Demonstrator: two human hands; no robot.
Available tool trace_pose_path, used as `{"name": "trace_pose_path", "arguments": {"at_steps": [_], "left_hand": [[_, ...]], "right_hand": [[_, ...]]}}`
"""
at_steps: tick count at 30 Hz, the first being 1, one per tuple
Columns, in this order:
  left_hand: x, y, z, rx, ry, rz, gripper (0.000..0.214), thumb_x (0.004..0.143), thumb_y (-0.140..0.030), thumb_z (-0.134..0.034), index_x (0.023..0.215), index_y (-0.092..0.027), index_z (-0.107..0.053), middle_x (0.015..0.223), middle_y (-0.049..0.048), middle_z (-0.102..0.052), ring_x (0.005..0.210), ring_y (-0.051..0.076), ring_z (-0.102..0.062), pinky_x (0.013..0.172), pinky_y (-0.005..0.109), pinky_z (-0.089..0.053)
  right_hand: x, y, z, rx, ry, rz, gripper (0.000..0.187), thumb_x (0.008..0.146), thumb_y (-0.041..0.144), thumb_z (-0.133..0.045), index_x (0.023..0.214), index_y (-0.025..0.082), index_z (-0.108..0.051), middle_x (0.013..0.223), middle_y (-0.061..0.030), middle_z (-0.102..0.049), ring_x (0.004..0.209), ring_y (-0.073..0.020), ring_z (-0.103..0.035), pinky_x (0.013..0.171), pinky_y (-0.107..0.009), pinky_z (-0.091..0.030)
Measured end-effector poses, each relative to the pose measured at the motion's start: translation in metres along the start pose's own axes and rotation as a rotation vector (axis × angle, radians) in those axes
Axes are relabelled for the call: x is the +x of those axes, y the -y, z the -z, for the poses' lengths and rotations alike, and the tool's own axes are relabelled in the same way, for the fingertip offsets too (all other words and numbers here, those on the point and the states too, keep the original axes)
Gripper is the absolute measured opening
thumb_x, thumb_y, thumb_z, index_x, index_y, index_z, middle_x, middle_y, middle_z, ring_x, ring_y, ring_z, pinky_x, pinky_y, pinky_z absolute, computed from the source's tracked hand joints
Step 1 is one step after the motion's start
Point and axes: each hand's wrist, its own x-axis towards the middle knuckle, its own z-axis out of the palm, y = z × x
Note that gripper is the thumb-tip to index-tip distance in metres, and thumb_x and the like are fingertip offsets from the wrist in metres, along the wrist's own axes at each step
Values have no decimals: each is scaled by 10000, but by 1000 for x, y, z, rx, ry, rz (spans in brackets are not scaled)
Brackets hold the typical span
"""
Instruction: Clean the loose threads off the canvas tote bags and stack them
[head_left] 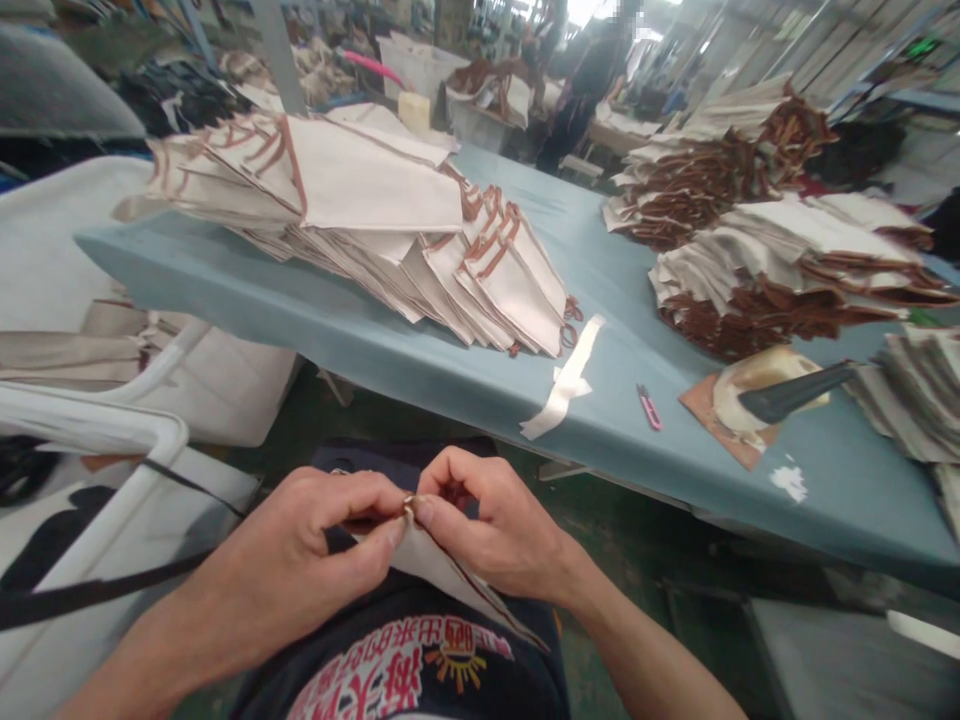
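My left hand [319, 540] and right hand [495, 520] are pinching the brown-trimmed edge of one thin cream fabric piece [429, 568], beside the smooth blue worktop [622, 345].

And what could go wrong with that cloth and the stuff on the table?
The cloth piece might slip, since the left hand and right hand pinch just a small bit of it. The fanned pile of cloth could slide, as it leans near the edge of the table. Someone might bump the dark handle jutting from the cream container and tip it.
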Motion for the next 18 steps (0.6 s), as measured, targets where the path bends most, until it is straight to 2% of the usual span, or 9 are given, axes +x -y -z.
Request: {"name": "trace_pose_path", "arguments": {"at_steps": [3, 6, 12, 15, 18], "left_hand": [[1, -1, -1, 22, -14, -1, 281, 921, -299, -633, 733, -283, -842, 640, -34, -786, 569, 182, -718, 579, 246, -514], [3, -3, -2, 75, -47, -15, 257, 905, -317, -645, 760, -287, -855, 660, -34, -816, 564, 188, -738, 606, 258, -532], [1, 2, -3, 263, -66, -81, 295, 945, -368, -600, 818, -291, -856, 705, -5, -849, 550, 199, -751, 608, 287, -539], [-3, 10, -4, 448, -57, -181, 291, 991, -294, -573, 836, -271, -818, 761, 18, -860, 631, 215, -798, 612, 292, -543], [-5, 16, -7, 669, -43, -344, 303, 991, -105, -527, 839, -223, -761, 740, 16, -812, 622, 209, -777, 586, 293, -535]], "right_hand": [[-3, -2, -4, -2, 3, -17, 244, 1030, 403, -637, 867, 227, -595, 718, 50, -594, 634, -118, -498, 600, -262, -365], [-5, -7, -7, 92, 20, -59, 290, 1040, 459, -618, 865, 233, -568, 712, 57, -552, 623, -117, -457, 585, -265, -347], [-7, -15, -13, 209, -2, -89, 331, 1041, 497, -653, 869, 233, -549, 744, 42, -593, 666, -123, -490, 633, -258, -397], [-8, -18, -18, 247, -15, -107, 326, 1037, 497, -656, 878, 234, -547, 747, 45, -582, 658, -123, -486, 625, -258, -402], [-8, -23, -23, 283, -40, -121, 304, 1034, 476, -644, 879, 239, -534, 733, 57, -550, 634, -120, -459, 604, -257, -390]]}}
